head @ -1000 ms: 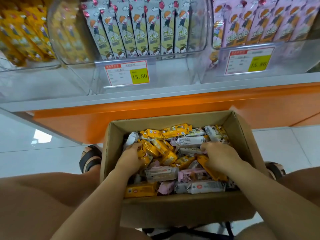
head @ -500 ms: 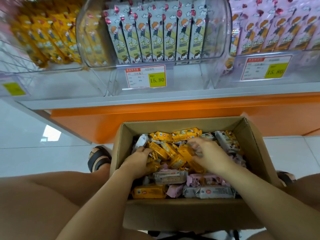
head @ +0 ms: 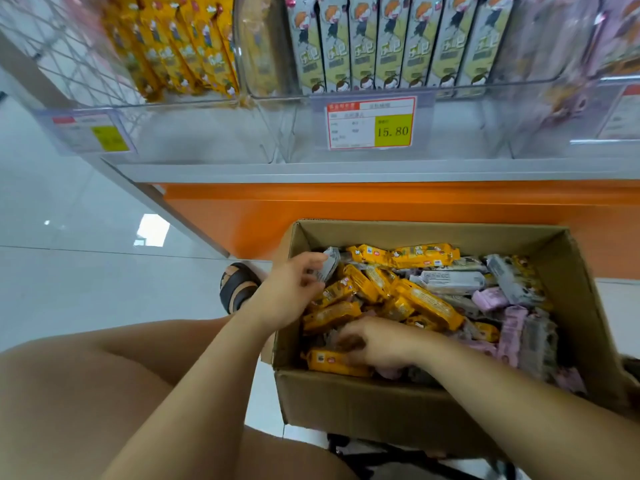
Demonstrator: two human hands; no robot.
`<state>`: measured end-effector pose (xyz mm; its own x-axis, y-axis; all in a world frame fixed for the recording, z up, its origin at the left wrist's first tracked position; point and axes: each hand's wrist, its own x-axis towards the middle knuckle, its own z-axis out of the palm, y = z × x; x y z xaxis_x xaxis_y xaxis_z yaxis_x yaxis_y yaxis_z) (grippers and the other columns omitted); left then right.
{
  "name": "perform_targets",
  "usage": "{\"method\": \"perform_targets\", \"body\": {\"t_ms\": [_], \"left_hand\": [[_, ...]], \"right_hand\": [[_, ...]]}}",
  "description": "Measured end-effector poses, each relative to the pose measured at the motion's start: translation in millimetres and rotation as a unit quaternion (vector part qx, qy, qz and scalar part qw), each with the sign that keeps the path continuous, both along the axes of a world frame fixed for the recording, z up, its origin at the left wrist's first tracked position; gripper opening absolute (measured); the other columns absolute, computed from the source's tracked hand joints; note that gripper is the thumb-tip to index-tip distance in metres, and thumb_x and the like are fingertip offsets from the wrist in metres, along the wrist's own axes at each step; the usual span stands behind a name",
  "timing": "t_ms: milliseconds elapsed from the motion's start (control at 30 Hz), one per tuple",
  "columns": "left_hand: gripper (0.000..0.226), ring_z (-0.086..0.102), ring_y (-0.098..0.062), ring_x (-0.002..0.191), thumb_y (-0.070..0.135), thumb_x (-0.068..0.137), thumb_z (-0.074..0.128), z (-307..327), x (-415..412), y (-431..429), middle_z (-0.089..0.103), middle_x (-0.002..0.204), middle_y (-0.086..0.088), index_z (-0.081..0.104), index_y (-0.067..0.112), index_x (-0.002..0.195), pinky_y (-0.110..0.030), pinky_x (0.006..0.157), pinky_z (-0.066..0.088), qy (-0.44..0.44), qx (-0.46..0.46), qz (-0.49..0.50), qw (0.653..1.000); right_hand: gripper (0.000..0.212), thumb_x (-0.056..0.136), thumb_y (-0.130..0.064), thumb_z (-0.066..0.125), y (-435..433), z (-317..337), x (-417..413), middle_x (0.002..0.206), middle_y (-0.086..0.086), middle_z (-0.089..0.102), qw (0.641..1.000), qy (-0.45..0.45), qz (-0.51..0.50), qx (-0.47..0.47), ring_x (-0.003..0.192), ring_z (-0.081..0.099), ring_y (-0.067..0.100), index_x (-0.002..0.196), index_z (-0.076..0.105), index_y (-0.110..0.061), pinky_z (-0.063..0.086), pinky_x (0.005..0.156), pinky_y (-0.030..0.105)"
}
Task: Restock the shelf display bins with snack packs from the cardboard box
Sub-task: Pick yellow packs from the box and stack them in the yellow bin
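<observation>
Snack packs (head: 426,299) being gathered inside cardboard box (head: 381,403); left hand (head: 294,292) pinching grey pack (head: 330,266), right hand (head: 377,344) hold unclear; lift to display bins (head: 450,89) likely next.

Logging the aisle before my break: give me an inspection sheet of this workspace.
Surface: glossy white tiled floor.
Job's things: open box of mixed yellow, grey and pink packs; clear bins above, stocked.
Clutter: nothing seen.
Fingers: left hand pinches a grey pack; right hand among packs, grip blurred.
Cables: nothing seen.
Surroundings: orange shelf base, price tag, sandal.
</observation>
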<state>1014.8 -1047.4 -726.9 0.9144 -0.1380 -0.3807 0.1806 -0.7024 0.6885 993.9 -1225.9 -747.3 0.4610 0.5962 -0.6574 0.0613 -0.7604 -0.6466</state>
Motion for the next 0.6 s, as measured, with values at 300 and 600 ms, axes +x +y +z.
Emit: {"method": "perform_targets", "body": {"t_ms": [300, 600], "left_hand": [[0.046, 0.057, -0.011, 0.109, 0.012, 0.095, 0.055, -6, 4, -8, 0.053, 0.134, 0.002, 0.045, 0.022, 0.139, -0.026, 0.093, 0.046, 0.011, 0.026, -0.010, 1.000], [0.070, 0.043, -0.022, 0.130, 0.034, 0.085, 0.070, -44, 12, -26, 0.041, 0.144, -0.006, 0.033, 0.024, 0.145, -0.029, 0.105, 0.034, 0.118, 0.100, -0.081, 0.985]], "right_hand": [[0.042, 0.092, -0.027, 0.060, -6, 2, 6, 0.127, -0.004, 0.056, 0.998, 0.048, 0.030, -0.012, 0.087, 0.058, 0.006, 0.133, 0.053, -0.023, 0.050, 0.071, 0.016], [0.043, 0.088, -0.026, 0.066, -77, 6, 29, 0.123, 0.003, 0.060, 0.942, -0.155, -0.295, -0.043, 0.111, 0.055, 0.015, 0.129, 0.056, -0.016, 0.038, 0.084, 0.021]]}}
